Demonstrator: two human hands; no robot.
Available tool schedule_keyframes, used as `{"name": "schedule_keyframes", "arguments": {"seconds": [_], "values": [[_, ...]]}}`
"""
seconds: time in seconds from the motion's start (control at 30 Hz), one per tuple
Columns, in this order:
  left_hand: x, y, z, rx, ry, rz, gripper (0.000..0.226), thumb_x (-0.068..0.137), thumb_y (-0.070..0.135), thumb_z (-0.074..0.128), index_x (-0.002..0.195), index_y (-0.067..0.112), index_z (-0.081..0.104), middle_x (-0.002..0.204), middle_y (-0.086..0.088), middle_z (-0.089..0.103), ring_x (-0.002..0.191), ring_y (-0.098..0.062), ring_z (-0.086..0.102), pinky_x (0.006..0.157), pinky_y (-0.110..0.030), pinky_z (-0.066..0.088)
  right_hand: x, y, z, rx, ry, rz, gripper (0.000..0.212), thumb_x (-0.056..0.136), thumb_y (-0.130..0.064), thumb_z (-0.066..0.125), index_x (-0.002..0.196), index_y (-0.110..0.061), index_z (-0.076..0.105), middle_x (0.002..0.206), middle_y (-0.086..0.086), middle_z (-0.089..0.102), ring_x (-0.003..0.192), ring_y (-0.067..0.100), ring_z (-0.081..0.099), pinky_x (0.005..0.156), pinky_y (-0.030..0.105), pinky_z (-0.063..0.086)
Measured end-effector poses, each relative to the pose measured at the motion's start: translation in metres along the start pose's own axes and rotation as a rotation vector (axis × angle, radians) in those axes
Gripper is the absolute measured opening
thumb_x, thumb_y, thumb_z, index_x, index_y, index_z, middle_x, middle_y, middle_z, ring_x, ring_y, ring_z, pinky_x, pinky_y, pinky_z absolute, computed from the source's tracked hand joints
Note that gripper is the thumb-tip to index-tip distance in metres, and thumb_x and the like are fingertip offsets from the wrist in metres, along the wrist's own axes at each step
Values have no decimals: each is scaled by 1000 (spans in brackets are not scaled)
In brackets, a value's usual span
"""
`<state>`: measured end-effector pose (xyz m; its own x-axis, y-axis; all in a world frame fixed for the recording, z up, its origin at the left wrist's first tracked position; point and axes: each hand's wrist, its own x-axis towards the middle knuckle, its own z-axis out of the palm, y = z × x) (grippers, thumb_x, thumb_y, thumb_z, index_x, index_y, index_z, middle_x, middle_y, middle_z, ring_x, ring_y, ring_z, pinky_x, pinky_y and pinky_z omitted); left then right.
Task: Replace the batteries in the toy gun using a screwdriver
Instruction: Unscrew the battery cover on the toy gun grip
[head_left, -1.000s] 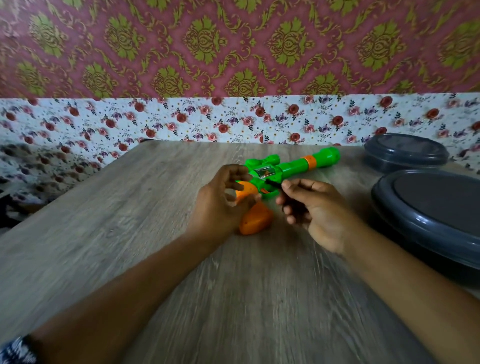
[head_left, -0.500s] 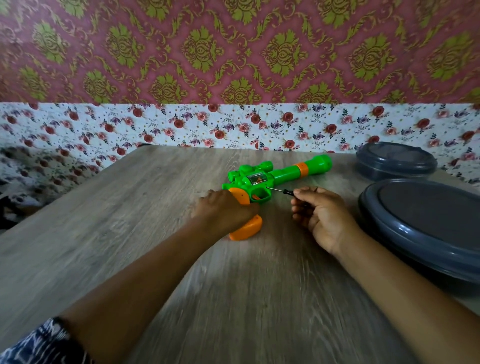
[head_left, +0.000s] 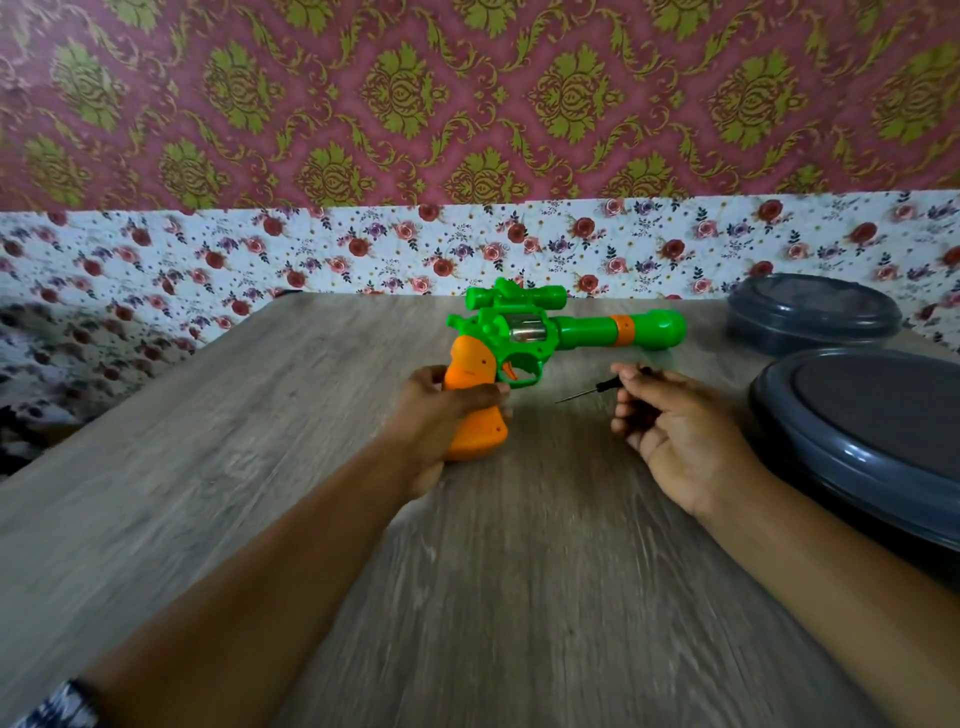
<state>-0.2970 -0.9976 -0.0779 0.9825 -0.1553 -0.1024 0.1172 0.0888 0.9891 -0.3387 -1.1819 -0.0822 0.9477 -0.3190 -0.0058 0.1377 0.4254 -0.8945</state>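
A green toy gun (head_left: 540, 335) with an orange grip stands upright above the wooden table (head_left: 260, 467), barrel pointing right. My left hand (head_left: 441, 410) is wrapped around the orange grip. Right of it, my right hand (head_left: 670, 421) holds a small black screwdriver (head_left: 592, 389) whose thin tip points left toward the gun, a short gap away from it. No batteries are visible.
Two dark grey lidded containers sit at the right: a large one (head_left: 872, 447) close to my right forearm and a smaller one (head_left: 810, 312) behind it. A floral-papered wall runs along the table's far edge.
My left hand has tipped the gun from lying on the table to upright by its grip. The screwdriver has drawn back to the right, away from the gun.
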Motion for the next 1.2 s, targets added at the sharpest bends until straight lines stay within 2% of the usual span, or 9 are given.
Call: {"name": "schedule_keyframes", "arguments": {"seconds": [0.1, 0.2, 0.27, 0.33, 0.53, 0.73, 0.83, 1.03, 1.2], "values": [[-5, 1, 2, -219, -100, -25, 47, 84, 7, 65, 126, 14, 44, 109, -13, 62, 77, -25, 70, 71, -46, 57, -5, 0, 2, -20, -52, -43, 15, 89, -12, 52, 78, -9, 62, 49, -4, 57, 45, 7, 53, 43, 18, 46], [-9, 0, 6, -269, -147, -2, 39, 93, 35, 50, 127, 17, 45, 99, -11, 59, 72, -21, 68, 61, -38, 60, -15, -2, 7, -88, -132, -103, 21, 93, -17, 47, 79, -7, 60, 51, 2, 62, 46, 11, 57, 42, 22, 48], [-9, -1, 7, -250, -165, 21, 49, 94, 55, 30, 119, 18, 51, 95, -9, 63, 66, -15, 68, 59, -30, 58, -23, -4, 13, -107, -177, -140, 21, 93, -16, 45, 81, -7, 58, 54, 5, 64, 49, 14, 59, 44, 24, 50], [-8, -2, 7, -244, -181, 45, 59, 93, 61, 15, 112, 21, 55, 89, -7, 66, 63, -13, 68, 59, -27, 56, -30, -6, 18, -109, -223, -172, 15, 92, -11, 46, 81, -7, 56, 58, 5, 65, 52, 16, 61, 46, 24, 51], [-12, -7, 18, -234, -223, 95, 66, 90, 64, 5, 101, 27, 58, 83, -6, 65, 62, -16, 66, 59, -30, 55, -40, -4, 28, -263, -303, -324, 10, 80, -1, 61, 76, -10, 59, 60, 0, 60, 57, 13, 54, 50, 23, 47], [-7, -12, 19, -168, -264, 132, 78, 88, 66, 2, 136, 21, 45, 107, -12, 66, 80, -22, 65, 64, -34, 55, -38, -2, 27, -306, -339, -383, 12, 73, -13, 69, 84, -10, 72, 64, 3, 63, 61, 18, 54, 55, 23, 46], [-7, -13, 19, -155, -278, 155, 80, 89, 65, 2, 139, 17, 43, 109, -14, 65, 83, -22, 65, 72, -35, 56, -39, 1, 28, -318, -331, -363, 21, 72, -18, 67, 88, -5, 70, 64, 4, 62, 62, 18, 56, 55, 24, 47], [-9, -13, 20, -182, -311, 203, 77, 92, 60, 2, 129, 13, 50, 87, -6, 67, 66, -11, 67, 63, -26, 56, -41, 2, 30, -317, -318, -355, 26, 70, -20, 64, 89, -2, 67, 64, 5, 66, 60, 17, 61, 52, 24, 51], [-12, -12, 21, -153, -304, 210, 72, 93, 59, 0, 97, 21, 60, 75, -5, 65, 65, -12, 64, 66, -25, 55, -44, 2, 32, -344, -322, -397, 18, 72, -19, 63, 85, -6, 67, 63, 6, 68, 58, 16, 64, 53, 23, 53]]}}
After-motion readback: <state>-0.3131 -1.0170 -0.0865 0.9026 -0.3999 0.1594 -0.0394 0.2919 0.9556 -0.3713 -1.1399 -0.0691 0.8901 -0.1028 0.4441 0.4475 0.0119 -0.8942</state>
